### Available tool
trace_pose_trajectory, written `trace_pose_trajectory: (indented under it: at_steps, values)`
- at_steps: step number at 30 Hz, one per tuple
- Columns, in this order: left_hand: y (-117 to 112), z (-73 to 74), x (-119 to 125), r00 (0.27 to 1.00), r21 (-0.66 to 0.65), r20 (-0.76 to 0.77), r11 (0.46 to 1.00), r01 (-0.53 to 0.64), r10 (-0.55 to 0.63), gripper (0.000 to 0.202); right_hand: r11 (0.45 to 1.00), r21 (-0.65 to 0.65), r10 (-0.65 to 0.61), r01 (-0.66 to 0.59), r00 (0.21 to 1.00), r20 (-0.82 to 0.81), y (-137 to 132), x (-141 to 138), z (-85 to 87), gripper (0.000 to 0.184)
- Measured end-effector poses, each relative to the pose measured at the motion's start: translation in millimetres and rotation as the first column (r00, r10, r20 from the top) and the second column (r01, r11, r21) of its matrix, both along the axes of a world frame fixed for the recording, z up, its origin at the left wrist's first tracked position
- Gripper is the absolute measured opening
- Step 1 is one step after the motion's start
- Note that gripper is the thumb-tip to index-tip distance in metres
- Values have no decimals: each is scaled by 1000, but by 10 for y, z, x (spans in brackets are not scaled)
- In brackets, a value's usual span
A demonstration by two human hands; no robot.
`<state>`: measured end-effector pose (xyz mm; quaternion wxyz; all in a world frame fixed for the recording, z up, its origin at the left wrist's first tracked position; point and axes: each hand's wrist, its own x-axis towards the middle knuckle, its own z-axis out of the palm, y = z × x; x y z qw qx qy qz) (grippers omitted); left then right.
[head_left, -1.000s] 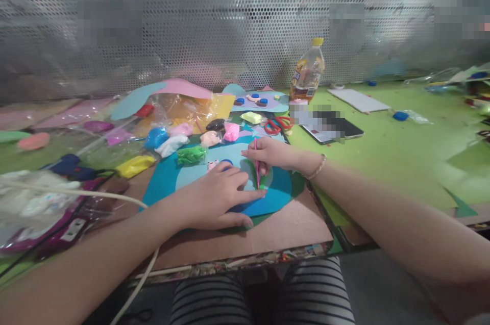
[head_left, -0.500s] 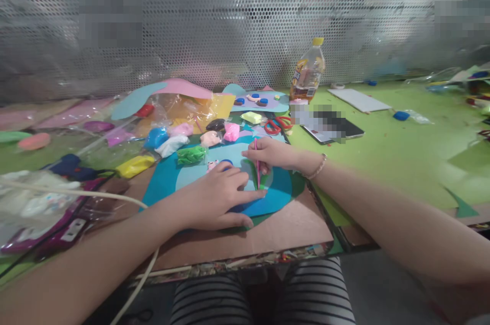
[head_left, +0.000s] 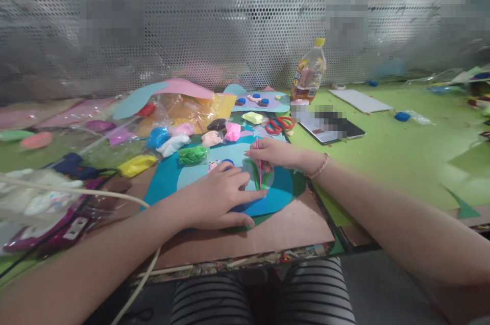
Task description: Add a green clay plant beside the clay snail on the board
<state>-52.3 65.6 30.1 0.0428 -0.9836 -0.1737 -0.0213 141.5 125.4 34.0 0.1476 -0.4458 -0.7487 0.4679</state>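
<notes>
My right hand (head_left: 270, 154) pinches a thin pink stick-like tool (head_left: 261, 174), held nearly upright. Its lower end meets green clay (head_left: 264, 185) on a blue paper sheet (head_left: 163, 174). My left hand (head_left: 222, 195) lies flat with its fingers spread on that sheet, and its index fingertip is beside the tool's lower end. Past its knuckles show a small pink-and-white figure (head_left: 213, 165) and a blue piece (head_left: 228, 163), both partly covered. A bag of green clay (head_left: 192, 154) rests on the sheet's far left part.
Bagged clay in several colours, such as a yellow pack (head_left: 137, 166), lies left and behind. Red-handled scissors (head_left: 273, 126), a phone (head_left: 333, 128) and a drink bottle (head_left: 309, 72) stand or lie behind my right hand. A pale cable (head_left: 115, 195) crosses at left.
The view has shifted very slightly. Both hands keep nearly the same place, and the pink tool still touches the green clay.
</notes>
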Motion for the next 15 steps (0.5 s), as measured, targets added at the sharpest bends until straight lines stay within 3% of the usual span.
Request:
trace_pose_trajectory:
  at_steps: [15]
  values:
    - [4, 3, 1, 1000, -9, 1, 1000, -2, 2, 52, 989, -31, -148, 146, 987, -65, -10, 0, 35, 37]
